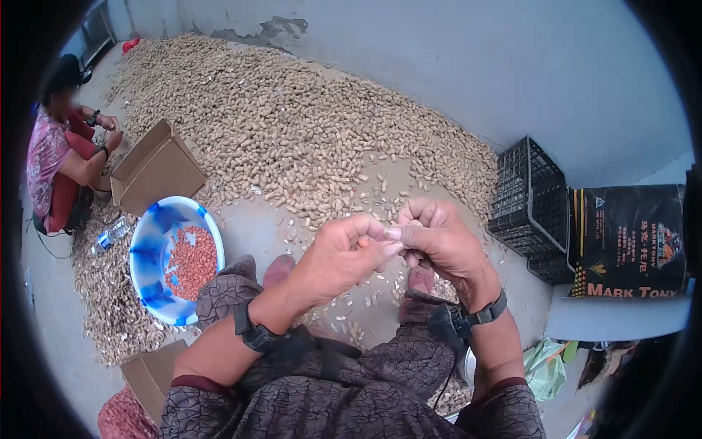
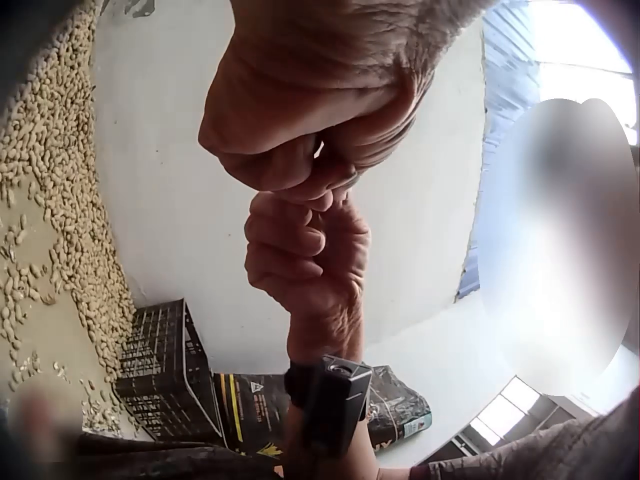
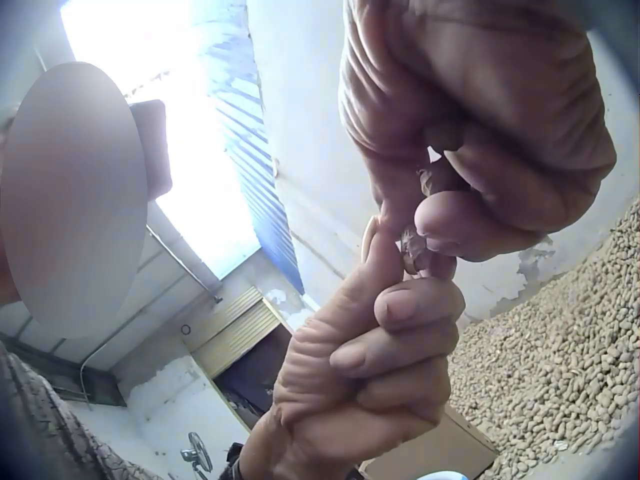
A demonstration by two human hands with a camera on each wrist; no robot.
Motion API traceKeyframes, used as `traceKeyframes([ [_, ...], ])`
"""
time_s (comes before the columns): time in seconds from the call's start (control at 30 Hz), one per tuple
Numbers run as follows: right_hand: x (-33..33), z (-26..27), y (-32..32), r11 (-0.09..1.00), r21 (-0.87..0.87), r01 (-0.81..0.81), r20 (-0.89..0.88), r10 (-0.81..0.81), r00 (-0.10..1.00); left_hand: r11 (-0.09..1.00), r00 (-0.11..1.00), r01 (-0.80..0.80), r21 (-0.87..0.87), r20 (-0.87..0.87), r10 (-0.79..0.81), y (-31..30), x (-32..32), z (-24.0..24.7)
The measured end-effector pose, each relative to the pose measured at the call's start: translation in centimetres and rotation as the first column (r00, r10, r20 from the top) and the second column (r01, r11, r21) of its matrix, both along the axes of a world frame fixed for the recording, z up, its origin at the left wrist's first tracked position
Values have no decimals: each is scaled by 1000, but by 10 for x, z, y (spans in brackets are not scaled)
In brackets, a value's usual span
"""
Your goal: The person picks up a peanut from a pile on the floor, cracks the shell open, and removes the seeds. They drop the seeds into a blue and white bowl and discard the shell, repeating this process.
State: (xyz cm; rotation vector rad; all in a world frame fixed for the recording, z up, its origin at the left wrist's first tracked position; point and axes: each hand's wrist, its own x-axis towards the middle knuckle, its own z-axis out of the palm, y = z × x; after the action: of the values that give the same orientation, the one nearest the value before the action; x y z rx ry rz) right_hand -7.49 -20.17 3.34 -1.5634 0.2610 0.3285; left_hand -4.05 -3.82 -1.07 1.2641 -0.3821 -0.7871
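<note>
My left hand (image 1: 340, 257) and right hand (image 1: 446, 245) meet in front of my body, fingertips together, above the floor between my feet. Between them, in the right wrist view, is a peanut in its shell (image 3: 412, 250), pinched by thumb and fingers of both hands and mostly covered by them. A reddish peanut kernel (image 1: 363, 240) shows among the curled fingers of the left hand. The left wrist view has the left hand (image 2: 310, 100) uppermost, its fingers curled, and the right hand (image 2: 305, 250) just below; there the peanut is hidden.
A big peanut pile (image 1: 292, 124) spreads along the wall. On my left, a blue-and-white basin (image 1: 150, 249) holds shelled kernels, near a cardboard box (image 1: 164, 164), a plastic bottle (image 1: 111, 234) and a seated person (image 1: 58, 157). Black crates (image 1: 526, 205) and a black sack (image 1: 629, 234) stand right.
</note>
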Motion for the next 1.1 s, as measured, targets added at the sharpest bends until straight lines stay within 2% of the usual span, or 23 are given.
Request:
traceKeyframes([
  [0.1, 0, -2, 10, 989, 148, -5, -4, 5, 1000, 1000, 999, -3, -15, 38, 3, 11, 2, 5],
  [0.27, 3, -9, 17, 980, 197, -8, 8, 7, 1000, 999, 995, -35, -3, 94, 35, 19, 5, 4],
  [0.37, 5, -9, 20, 969, 246, 23, 37, -33, 999, 997, 997, -20, -73, 77, 26, 20, 10, 1],
  [0.43, 6, -10, 21, 967, 253, 39, 78, -60, 995, 991, 999, -22, -133, -27, 19, 20, 12, 1],
  [0.53, 8, -17, 19, 956, 291, 44, 95, -74, 993, 980, 999, -23, -198, -34, 17, 12, 12, -5],
  [0.63, 4, -27, 15, 954, 260, 150, 97, -181, 979, 986, 998, -5, -169, -57, -4, 2, 12, -10],
  [0.7, 1, -25, 14, 966, 140, 218, 123, -236, 964, 984, 996, 4, -179, -83, -20, -4, 11, -18],
  [0.73, 0, -27, 14, 966, 139, 218, 121, -235, 964, 982, 994, 6, -190, -105, -26, -5, 11, -20],
  [0.8, -1, -31, 18, 958, 14, 287, 201, -284, 938, 985, 993, -11, -170, -121, -10, -9, 11, -18],
  [0.83, -1, -37, 20, 958, 14, 285, 195, -282, 939, 988, 990, -23, -150, -139, 1, -10, 9, -19],
  [0.9, 0, -47, 20, 918, -172, 358, 395, -268, 879, 994, 997, -29, -107, -81, 20, -14, 9, -20],
  [0.93, -1, -45, 20, 918, -174, 357, 393, -267, 880, 997, 999, -38, -64, -20, 37, -14, 10, -21],
  [1.03, -4, -40, 19, 919, -101, 382, 303, -337, 891, 989, 991, 22, -149, -125, -41, -12, 12, -17],
  [1.1, -6, -39, 18, 909, -7, 417, 279, -399, 873, 992, 996, 31, -121, -81, -41, -12, 10, -15],
])
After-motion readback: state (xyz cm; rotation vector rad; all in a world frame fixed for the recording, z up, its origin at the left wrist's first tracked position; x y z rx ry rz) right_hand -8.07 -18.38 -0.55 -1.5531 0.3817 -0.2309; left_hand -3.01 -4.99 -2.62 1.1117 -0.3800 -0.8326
